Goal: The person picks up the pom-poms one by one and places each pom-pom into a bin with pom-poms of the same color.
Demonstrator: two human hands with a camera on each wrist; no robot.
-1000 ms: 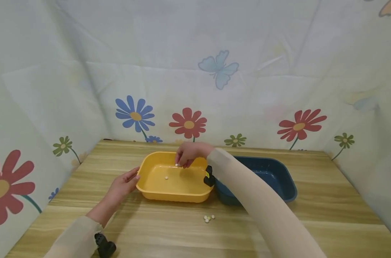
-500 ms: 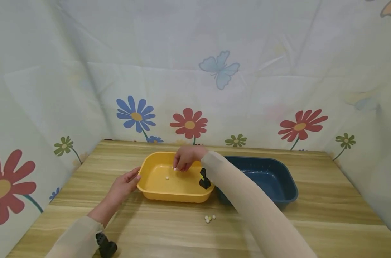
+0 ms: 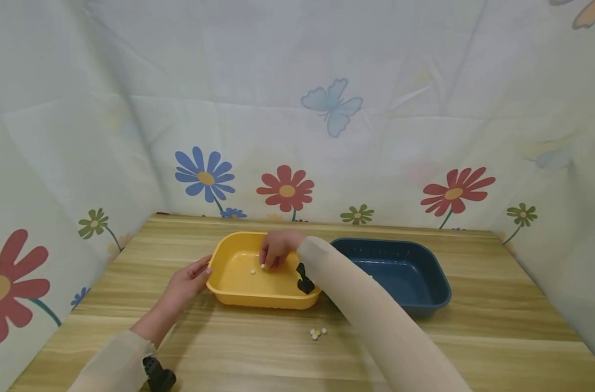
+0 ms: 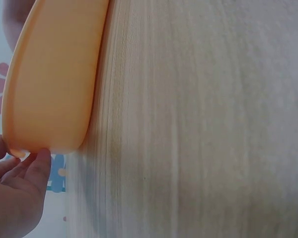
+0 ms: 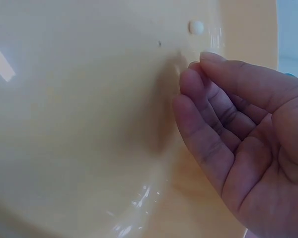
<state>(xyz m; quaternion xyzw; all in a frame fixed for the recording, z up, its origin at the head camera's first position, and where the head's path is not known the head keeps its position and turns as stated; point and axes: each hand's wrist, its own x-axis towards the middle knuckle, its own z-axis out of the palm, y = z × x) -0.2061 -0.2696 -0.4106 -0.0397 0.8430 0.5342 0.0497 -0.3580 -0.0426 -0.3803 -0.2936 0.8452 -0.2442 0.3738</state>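
My left hand (image 3: 186,282) holds the left end of a yellow plastic basin (image 3: 268,300), with the thumb at the rim and fingers against the outer wall. In the left wrist view, those fingers (image 4: 39,168) meet the basin's corner. My right hand (image 3: 280,247) is low inside the basin, pinching a small white pellet (image 3: 263,266) between thumb and fingertips. In the right wrist view the fingertips hide that pellet. Another white pellet (image 3: 253,271) lies on the basin floor just left of it; a loose pellet (image 5: 196,27) also shows in the right wrist view.
A dark blue basin (image 3: 437,283) stands right of the yellow one, partly behind my right sleeve (image 3: 371,310). Several white and yellowish pellets (image 3: 315,337) lie on the wooden table (image 3: 258,354) in front. A flowered cloth (image 3: 395,136) hangs behind.
My right hand has moved down and slightly left inside the yellow basin, carrying the pinched pellet toward the one on the floor. The left hand keeps its hold on the basin.
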